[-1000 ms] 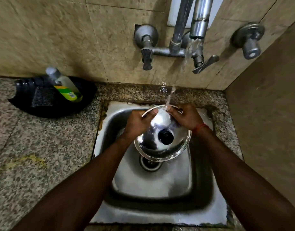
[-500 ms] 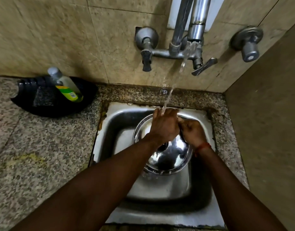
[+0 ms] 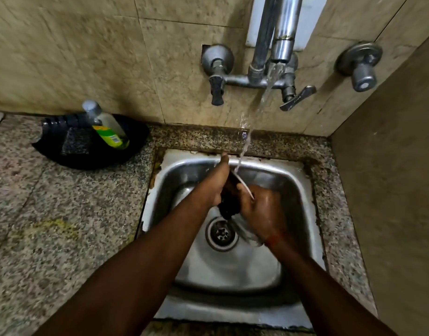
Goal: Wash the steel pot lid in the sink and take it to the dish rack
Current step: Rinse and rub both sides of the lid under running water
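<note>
1: Two hands over the sink (image 3: 303, 214), both on the steel pot lid (image 3: 245, 185). Position?

2: Lid stands on edge and is seen nearly edge-on. It sits between the palms, above the basin and off the drain (image 3: 222, 232). Rim shows as a thin bright line. Dark knob (image 3: 229, 209) sticks out on the left-hand side. Lower part of the lid is blurred.

1: Left hand (image 3: 214, 187)?

2: Fingers straight, laid flat along the knob side of the lid, tips pointing toward the back wall. Pressing, not wrapping.

1: Right hand (image 3: 264, 214)?

2: Wet and glossy. Thumb hooked over the rim, palm cupping the inner face, so it grips the lid. The fingers behind the steel are hidden. Red thread (image 3: 275, 238) at the wrist.

1: Water?

2: Running. Stream (image 3: 269, 88) leaves the tap spout (image 3: 283, 44) and lands on the lid's upper rim, just beside the left fingertips.

1: Surroundings?

2: Speckled granite counter (image 3: 51, 226) round the sink. Black tray (image 3: 63, 158) at back left against the tiled wall. It holds a tilted soap bottle (image 3: 107, 127) with a green-yellow label and a dark scrub pad (image 3: 75, 144) beside it, well apart from the hands. Round valve (image 3: 361, 66) on the wall, right of the tap.
</note>
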